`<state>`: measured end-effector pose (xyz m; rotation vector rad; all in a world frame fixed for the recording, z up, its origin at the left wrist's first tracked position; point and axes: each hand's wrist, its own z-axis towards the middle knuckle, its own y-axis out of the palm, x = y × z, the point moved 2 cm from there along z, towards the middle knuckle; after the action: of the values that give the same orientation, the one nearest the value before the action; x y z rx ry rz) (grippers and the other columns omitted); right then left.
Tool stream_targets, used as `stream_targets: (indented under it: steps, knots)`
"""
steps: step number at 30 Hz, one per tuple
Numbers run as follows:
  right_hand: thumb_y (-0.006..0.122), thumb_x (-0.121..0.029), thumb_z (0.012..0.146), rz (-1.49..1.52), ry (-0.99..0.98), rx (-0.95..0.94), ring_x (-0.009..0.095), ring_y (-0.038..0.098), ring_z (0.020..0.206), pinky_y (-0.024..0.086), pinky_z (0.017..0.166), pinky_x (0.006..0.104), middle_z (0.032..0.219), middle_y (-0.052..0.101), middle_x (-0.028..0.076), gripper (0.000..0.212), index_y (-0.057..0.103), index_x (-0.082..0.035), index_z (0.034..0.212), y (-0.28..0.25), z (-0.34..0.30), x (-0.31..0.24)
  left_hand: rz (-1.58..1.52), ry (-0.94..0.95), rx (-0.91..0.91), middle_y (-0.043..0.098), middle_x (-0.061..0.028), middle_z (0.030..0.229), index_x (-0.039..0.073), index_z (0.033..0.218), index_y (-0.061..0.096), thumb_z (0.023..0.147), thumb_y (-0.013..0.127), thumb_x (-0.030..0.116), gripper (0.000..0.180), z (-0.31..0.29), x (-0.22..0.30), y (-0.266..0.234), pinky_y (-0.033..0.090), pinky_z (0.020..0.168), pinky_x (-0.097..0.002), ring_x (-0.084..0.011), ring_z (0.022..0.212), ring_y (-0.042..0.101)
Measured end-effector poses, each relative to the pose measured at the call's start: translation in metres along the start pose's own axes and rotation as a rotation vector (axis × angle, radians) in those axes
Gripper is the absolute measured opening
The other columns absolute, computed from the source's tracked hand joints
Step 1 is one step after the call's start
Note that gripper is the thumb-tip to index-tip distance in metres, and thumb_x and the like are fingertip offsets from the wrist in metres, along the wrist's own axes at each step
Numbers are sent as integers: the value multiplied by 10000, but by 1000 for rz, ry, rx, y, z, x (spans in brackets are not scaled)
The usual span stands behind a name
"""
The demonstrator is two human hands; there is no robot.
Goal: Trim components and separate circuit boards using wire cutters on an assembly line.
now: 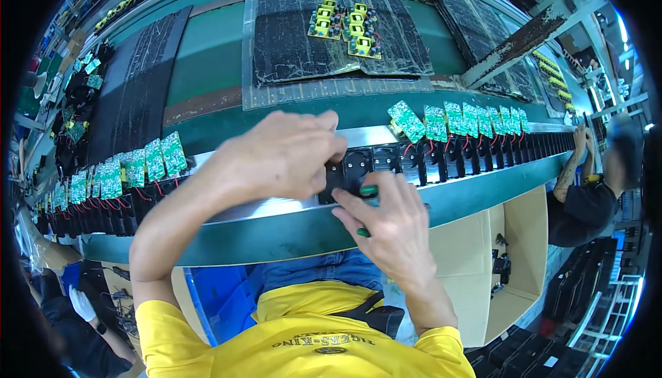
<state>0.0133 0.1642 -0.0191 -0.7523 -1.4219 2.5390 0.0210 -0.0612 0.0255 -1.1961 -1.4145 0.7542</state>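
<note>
Casing (pixel 333 183), black and rectangular

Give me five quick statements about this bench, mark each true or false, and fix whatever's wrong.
1. The right hand holds a green-handled tool. True.
2. The left hand wears a white glove. False: the left hand is bare.
3. Green circuit boards show both left and right of the hands. True.
4. The yellow circuit boards lie inside a cardboard box. False: the yellow circuit boards lie on a dark mat beyond the hands.
5. The person's sleeves are red. False: the sleeves are yellow.
</note>
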Motion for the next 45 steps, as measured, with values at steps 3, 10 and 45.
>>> stream_targets:
  steps: [3, 10, 45]
  knots:
    - [918, -156, 906, -194, -12, -80, 237, 586, 878, 522, 781, 367, 1117, 631, 76, 364, 872, -162, 1267, 13, -10, 8, 0, -4, 58, 653, -108, 1275, 109, 1256, 749, 888, 805, 107, 373, 7, -2, 7, 588, 867, -469, -333, 1140, 684]
    - [933, -195, 912, -160, 42, 18, 244, 600, 882, 531, 780, 378, 1145, 636, 74, 335, 884, -187, 1244, 6, -9, 8, 85, 111, 712, 633, -138, 1427, 78, 1403, 634, 873, 759, 23, 547, -13, 17, 66, 504, 1217, -497, -376, 1375, 633]
    - [946, -90, 864, 45, 341, 307, 244, 628, 870, 517, 701, 366, 1118, 642, 125, 318, 888, -86, 1177, -47, -32, 62, 318, 8, 742, 645, -179, 1216, 48, 1298, 732, 913, 881, 156, 426, 190, -76, 19, 591, 1013, -473, -350, 1171, 638]
